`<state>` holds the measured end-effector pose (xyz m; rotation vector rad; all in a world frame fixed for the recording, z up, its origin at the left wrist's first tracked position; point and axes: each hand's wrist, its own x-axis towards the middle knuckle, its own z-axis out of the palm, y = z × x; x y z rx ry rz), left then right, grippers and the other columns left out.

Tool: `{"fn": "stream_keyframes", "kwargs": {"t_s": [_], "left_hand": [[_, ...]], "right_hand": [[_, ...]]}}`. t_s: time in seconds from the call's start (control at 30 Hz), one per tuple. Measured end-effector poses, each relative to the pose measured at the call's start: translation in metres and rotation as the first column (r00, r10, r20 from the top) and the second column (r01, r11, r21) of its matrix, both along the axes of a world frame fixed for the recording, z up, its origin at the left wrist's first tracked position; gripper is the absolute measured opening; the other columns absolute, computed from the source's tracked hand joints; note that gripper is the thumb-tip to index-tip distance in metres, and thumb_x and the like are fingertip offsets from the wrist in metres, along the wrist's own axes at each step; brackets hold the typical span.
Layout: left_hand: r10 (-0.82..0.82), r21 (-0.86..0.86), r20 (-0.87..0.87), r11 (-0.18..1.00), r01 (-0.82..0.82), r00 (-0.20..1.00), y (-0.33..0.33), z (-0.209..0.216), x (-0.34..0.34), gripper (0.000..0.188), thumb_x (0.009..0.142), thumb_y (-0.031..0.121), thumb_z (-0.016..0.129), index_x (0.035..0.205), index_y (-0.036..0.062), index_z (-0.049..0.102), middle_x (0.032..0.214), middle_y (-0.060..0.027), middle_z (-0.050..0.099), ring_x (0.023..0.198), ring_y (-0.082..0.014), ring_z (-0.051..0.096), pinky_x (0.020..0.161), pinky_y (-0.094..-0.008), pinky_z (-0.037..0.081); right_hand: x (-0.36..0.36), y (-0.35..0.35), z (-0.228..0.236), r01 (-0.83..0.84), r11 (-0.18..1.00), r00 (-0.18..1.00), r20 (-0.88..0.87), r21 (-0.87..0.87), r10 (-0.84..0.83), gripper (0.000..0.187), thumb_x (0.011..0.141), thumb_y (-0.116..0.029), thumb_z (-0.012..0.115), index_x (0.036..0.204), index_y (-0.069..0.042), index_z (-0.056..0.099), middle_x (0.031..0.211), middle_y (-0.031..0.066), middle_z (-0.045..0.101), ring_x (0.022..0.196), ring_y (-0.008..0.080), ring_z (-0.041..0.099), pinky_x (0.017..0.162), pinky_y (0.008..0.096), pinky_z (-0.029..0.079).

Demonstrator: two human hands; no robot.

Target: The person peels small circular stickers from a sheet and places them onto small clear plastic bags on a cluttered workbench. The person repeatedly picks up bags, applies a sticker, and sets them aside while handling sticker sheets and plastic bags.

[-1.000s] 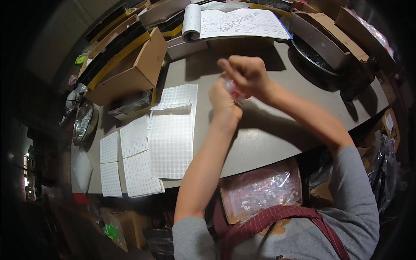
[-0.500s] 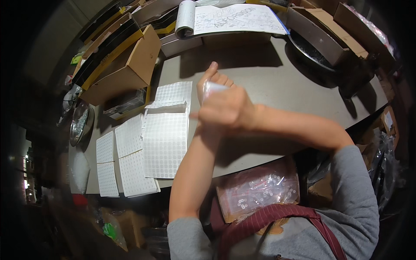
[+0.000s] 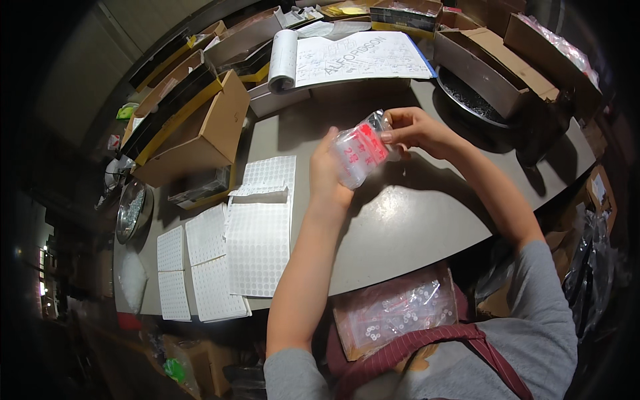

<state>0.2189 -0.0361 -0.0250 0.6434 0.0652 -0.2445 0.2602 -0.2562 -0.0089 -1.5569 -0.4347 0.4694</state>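
Observation:
A small clear plastic bag with red printing [image 3: 362, 152] is held tilted above the middle of the table. My left hand [image 3: 328, 170] wraps round its lower left side. At the bag's upper right end, the fingers of my right hand [image 3: 415, 131] pinch the plastic. What lies inside the bag is hard to make out. Beside my left forearm are sheets of round white stickers [image 3: 260, 247], the top one torn across. Two narrower stacks of white label sheets [image 3: 212, 253] lie further left.
An open cardboard box [image 3: 193, 137] stands at the left behind the sheets, with a metal bowl [image 3: 135, 210] beyond it. A marked paper pad [image 3: 360, 57] lies at the back. Another bowl [image 3: 470, 97] sits back right. A tray of plastic bags [image 3: 400, 310] rests below the table edge.
My right hand has moved off my left, to the right, and now pinches the bag's end. The bag, mostly covered before, shows between both hands. The view has shifted slightly.

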Motion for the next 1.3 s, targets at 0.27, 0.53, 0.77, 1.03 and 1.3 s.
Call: {"fn": "stream_keyframes", "kwargs": {"t_s": [0.27,0.53,0.77,1.03,1.3], "left_hand": [[-0.088,-0.022,-0.105,0.996,0.086,0.991,0.015,-0.003,0.013,0.031,0.106,0.031,0.053,0.109,0.0022,0.063,0.101,-0.0124,0.072,0.089,-0.0253,0.072,0.087,-0.0413,0.06],[0.023,0.847,0.528,-0.086,-0.524,0.849,0.017,-0.002,0.003,0.032,0.102,0.031,0.061,0.091,0.0018,0.068,0.077,-0.0055,0.069,0.074,-0.0146,0.066,0.066,-0.0312,0.05],[-0.307,0.749,0.434,0.645,-0.151,0.847,-0.019,0.026,-0.034,0.039,0.105,0.034,0.061,0.084,0.0011,0.068,0.069,-0.0024,0.064,0.059,-0.0088,0.058,0.053,-0.0245,0.045],[-0.278,0.631,0.562,0.753,-0.186,0.779,-0.017,0.025,-0.037,0.028,0.106,0.024,0.058,0.093,0.0005,0.064,0.076,-0.0037,0.067,0.067,-0.0081,0.059,0.061,-0.0241,0.046],[-0.195,0.584,0.598,0.77,-0.257,0.777,-0.023,0.022,-0.041,0.019,0.103,0.015,0.059,0.089,0.0026,0.062,0.083,-0.0038,0.068,0.073,-0.0069,0.06,0.065,-0.0231,0.048]], "right_hand": [[-0.011,-0.018,0.013,-0.133,0.99,0.987,-0.097,-0.049,0.128,0.016,0.092,-0.013,0.073,0.094,-0.002,0.062,0.077,0.0037,0.065,0.067,0.0122,0.068,0.058,0.0266,0.058],[-0.02,-0.035,0.034,-0.021,0.986,0.998,-0.059,0.163,0.031,0.019,0.094,-0.018,0.072,0.089,-0.002,0.062,0.072,0.0054,0.065,0.054,0.0107,0.065,0.045,0.0224,0.052],[-0.059,0.004,0.035,-0.09,0.996,0.987,0.133,0.02,0.086,0.016,0.089,-0.017,0.077,0.088,-0.003,0.069,0.072,0.0027,0.068,0.053,0.0048,0.056,0.043,0.0217,0.038],[-0.054,0.001,0.033,-0.07,0.985,0.994,0.09,0.157,0.057,0.033,0.098,-0.031,0.07,0.077,-0.005,0.064,0.066,-0.001,0.058,0.052,0.0051,0.052,0.045,0.0218,0.039],[-0.059,0.005,0.034,0.151,0.988,0.821,0.559,-0.011,-0.12,0.025,0.095,-0.018,0.068,0.076,-0.003,0.061,0.066,0.0034,0.061,0.053,0.01,0.055,0.048,0.0267,0.04]]}}
